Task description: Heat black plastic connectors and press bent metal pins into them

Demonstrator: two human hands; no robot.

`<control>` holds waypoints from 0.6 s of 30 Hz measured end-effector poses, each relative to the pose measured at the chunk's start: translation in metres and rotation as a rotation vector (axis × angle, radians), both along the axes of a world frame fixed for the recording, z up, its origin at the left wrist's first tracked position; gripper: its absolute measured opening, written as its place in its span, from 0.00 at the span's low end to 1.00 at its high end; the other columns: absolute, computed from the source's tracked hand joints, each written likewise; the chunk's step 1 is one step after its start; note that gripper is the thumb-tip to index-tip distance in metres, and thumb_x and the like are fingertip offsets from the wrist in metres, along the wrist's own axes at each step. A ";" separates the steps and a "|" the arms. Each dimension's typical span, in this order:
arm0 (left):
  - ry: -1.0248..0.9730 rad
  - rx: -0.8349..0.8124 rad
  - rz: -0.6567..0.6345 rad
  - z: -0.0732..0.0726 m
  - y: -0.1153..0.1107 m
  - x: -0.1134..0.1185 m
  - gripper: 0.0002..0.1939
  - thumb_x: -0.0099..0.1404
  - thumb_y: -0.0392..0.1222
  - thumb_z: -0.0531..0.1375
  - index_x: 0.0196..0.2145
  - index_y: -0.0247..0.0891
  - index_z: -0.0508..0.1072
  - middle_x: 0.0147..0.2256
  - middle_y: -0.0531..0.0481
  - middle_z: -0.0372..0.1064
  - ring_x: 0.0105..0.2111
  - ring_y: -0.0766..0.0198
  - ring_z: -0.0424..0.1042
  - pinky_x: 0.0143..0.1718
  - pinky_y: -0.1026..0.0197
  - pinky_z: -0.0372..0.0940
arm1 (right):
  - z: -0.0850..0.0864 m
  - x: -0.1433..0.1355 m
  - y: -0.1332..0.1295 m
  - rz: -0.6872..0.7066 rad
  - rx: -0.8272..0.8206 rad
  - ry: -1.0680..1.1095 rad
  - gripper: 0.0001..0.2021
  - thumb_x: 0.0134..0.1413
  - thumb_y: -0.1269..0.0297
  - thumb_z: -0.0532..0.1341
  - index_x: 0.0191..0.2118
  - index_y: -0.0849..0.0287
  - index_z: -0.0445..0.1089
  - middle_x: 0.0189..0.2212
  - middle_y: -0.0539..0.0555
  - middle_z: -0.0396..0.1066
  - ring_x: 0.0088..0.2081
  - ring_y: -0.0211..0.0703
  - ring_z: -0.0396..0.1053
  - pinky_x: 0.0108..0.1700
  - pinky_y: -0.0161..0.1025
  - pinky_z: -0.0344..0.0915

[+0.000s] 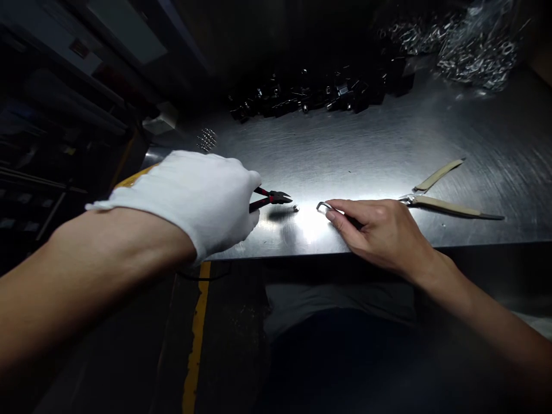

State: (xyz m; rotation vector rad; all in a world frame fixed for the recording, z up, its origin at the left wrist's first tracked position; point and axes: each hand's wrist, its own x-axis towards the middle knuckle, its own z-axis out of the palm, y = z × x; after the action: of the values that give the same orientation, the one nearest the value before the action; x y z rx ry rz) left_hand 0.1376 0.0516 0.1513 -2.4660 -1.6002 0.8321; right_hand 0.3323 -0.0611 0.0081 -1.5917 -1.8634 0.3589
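My left hand, in a white glove, is closed round the red-and-black handles of a pair of cutting pliers. Their dark jaws point right and look slightly parted. Just below the jaw tips a small metal nut-like piece rests on the steel tabletop. Bare and to the right, my right hand pinches a small bent metal piece between thumb and forefinger; most of it is hidden by the fingers. A second pair of pliers with cream handles lies spread beyond the right hand, its head partly covered by that hand.
Along the back of the steel table lies a row of black parts with metal fittings. A clear bag of metal pieces sits at the back right. Several small metal pieces are grouped at left. The front edge runs just below my hands.
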 end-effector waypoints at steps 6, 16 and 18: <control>0.062 0.008 -0.192 0.006 -0.005 0.008 0.20 0.62 0.55 0.60 0.33 0.33 0.79 0.31 0.40 0.69 0.43 0.34 0.73 0.47 0.31 0.61 | -0.001 0.001 0.000 0.022 0.003 0.034 0.13 0.69 0.62 0.59 0.52 0.54 0.78 0.44 0.50 0.80 0.37 0.42 0.77 0.34 0.38 0.66; 0.200 -0.168 0.178 0.003 0.003 0.016 0.36 0.53 0.79 0.55 0.22 0.41 0.78 0.19 0.43 0.68 0.26 0.49 0.71 0.34 0.48 0.61 | 0.001 0.004 -0.002 0.051 -0.012 0.052 0.13 0.69 0.63 0.59 0.54 0.55 0.76 0.38 0.48 0.81 0.31 0.38 0.74 0.30 0.38 0.64; 0.049 -0.177 0.163 0.004 0.004 0.017 0.35 0.51 0.77 0.59 0.17 0.39 0.75 0.16 0.44 0.64 0.25 0.50 0.70 0.34 0.48 0.60 | 0.001 0.004 -0.002 0.057 -0.012 0.058 0.14 0.70 0.63 0.58 0.54 0.55 0.76 0.38 0.48 0.81 0.31 0.38 0.74 0.30 0.38 0.64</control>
State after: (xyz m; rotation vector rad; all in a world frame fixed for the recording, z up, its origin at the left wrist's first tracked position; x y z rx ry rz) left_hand 0.1549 0.0552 0.1555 -2.4304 -1.8030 1.0923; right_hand 0.3362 -0.0634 0.0089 -1.5222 -1.8689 0.4380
